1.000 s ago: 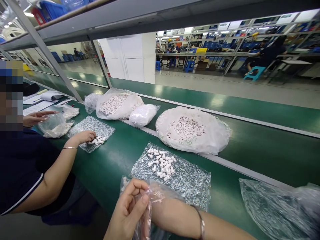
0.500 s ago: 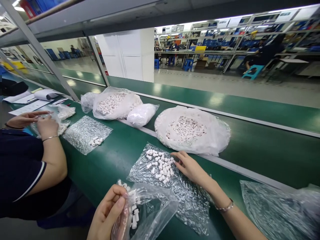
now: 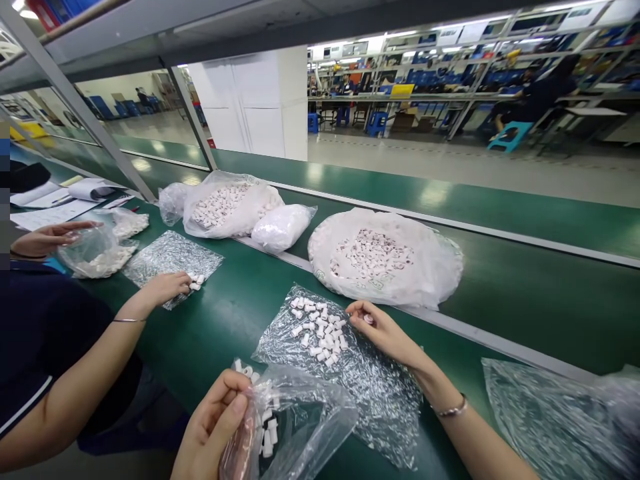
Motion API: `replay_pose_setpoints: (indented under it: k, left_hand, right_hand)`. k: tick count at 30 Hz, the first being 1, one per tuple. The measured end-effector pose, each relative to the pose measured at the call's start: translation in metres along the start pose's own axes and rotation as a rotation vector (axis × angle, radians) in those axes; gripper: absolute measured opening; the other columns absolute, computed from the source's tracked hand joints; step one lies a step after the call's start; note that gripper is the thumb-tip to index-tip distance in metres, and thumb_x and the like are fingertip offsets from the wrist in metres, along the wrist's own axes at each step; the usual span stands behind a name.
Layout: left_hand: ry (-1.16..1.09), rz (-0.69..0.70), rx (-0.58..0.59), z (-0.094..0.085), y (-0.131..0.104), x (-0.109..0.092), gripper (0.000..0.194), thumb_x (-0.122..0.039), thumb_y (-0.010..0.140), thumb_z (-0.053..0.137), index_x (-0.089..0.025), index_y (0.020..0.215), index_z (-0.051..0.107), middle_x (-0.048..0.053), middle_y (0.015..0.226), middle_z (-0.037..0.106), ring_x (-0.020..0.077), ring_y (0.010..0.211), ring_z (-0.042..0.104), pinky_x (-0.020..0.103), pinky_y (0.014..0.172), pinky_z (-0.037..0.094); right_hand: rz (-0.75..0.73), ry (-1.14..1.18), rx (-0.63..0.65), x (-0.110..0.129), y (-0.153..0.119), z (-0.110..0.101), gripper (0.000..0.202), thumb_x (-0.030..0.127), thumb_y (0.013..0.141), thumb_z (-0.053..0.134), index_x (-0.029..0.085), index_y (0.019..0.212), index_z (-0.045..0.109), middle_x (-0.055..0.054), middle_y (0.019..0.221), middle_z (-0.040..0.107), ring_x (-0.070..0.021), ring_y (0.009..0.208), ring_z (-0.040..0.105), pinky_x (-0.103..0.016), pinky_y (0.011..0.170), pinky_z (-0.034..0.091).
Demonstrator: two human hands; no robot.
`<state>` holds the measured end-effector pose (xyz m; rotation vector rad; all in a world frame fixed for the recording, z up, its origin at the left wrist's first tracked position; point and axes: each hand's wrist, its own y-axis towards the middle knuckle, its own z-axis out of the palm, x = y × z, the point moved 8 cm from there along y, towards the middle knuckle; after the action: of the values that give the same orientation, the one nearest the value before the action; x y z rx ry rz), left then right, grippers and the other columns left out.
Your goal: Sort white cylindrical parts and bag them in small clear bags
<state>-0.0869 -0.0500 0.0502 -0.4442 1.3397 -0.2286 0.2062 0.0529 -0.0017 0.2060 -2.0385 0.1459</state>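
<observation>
My left hand [image 3: 220,417] pinches the edge of a clear plastic bag [image 3: 315,413], whose mouth gapes to the right; several white fittings show in it. Beyond it, a pile of small white fittings [image 3: 327,333] lies on a crinkled clear plastic sheet [image 3: 380,393]. At the right edge of this pile is my right hand [image 3: 380,330], its fingers curled round a white fitting [image 3: 369,319]. A large open bag of the same fittings [image 3: 375,253] rests just past my right hand.
On the left, a co-worker's hand [image 3: 173,287] touches fittings on another plastic sheet [image 3: 160,257]. Another full bag [image 3: 225,207] and a white bundle [image 3: 283,229] lie behind. Folded plastic [image 3: 555,413] is at right; a metal post [image 3: 95,120] rises at left.
My right hand now shows a fitting in its curled fingers, slightly off the pile. The co-worker's hand has moved from their bag to the fittings on their sheet. My left hand keeps its grip.
</observation>
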Motion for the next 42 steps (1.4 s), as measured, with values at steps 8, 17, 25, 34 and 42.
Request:
replay_pose_setpoints:
  k: [8, 17, 25, 34, 42]
  left_hand:
    - [0.001, -0.005, 0.002, -0.001, 0.001, 0.004, 0.037, -0.052, 0.071, 0.074, -0.020, 0.077, 0.056, -0.005, 0.058, 0.038, 0.0069, 0.050, 0.033, 0.016, 0.047, 0.032]
    - [-0.032, -0.022, -0.014, -0.004, 0.001, 0.008, 0.038, -0.052, 0.069, 0.075, -0.021, 0.080, 0.057, -0.006, 0.057, 0.038, 0.0069, 0.049, 0.033, 0.016, 0.046, 0.031]
    - [-0.036, -0.019, 0.007, -0.003, 0.004, 0.011, 0.037, -0.051, 0.070, 0.076, -0.021, 0.079, 0.056, -0.006, 0.059, 0.038, 0.0073, 0.050, 0.034, 0.016, 0.047, 0.032]
    - [-0.058, -0.031, 0.004, -0.003, 0.001, 0.011, 0.035, -0.050, 0.071, 0.075, -0.021, 0.079, 0.055, -0.006, 0.058, 0.036, 0.0070, 0.048, 0.033, 0.016, 0.047, 0.032]
    - [-0.065, -0.038, 0.008, 0.003, -0.001, 0.008, 0.035, -0.050, 0.072, 0.075, -0.022, 0.079, 0.056, -0.006, 0.055, 0.035, 0.0063, 0.046, 0.031, 0.016, 0.045, 0.031]
  right_hand:
    - [0.015, -0.108, -0.006, -0.010, 0.001, 0.008, 0.025, 0.046, 0.090, 0.056, 0.021, 0.093, 0.061, -0.001, 0.080, 0.053, -0.0158, 0.068, 0.047, -0.029, 0.062, 0.036]
    - [0.018, 0.435, 0.165, 0.005, -0.011, -0.002, 0.043, 0.059, 0.094, 0.036, 0.024, 0.118, 0.045, -0.005, 0.103, 0.056, -0.0063, 0.044, 0.028, -0.023, 0.036, 0.026]
    - [0.022, -0.269, 0.208, 0.005, -0.016, 0.016, 0.030, 0.051, 0.090, 0.057, 0.024, 0.104, 0.059, 0.005, 0.067, 0.047, -0.0126, 0.059, 0.043, -0.026, 0.059, 0.034]
    - [0.039, -0.077, 0.286, 0.002, -0.017, 0.021, 0.033, 0.054, 0.091, 0.055, 0.023, 0.098, 0.057, 0.005, 0.070, 0.050, -0.0112, 0.059, 0.043, -0.025, 0.058, 0.036]
    - [0.011, 0.157, 0.076, 0.005, -0.012, -0.001, 0.048, 0.058, 0.099, 0.033, 0.020, 0.092, 0.061, -0.001, 0.073, 0.054, -0.0103, 0.052, 0.039, -0.022, 0.045, 0.035]
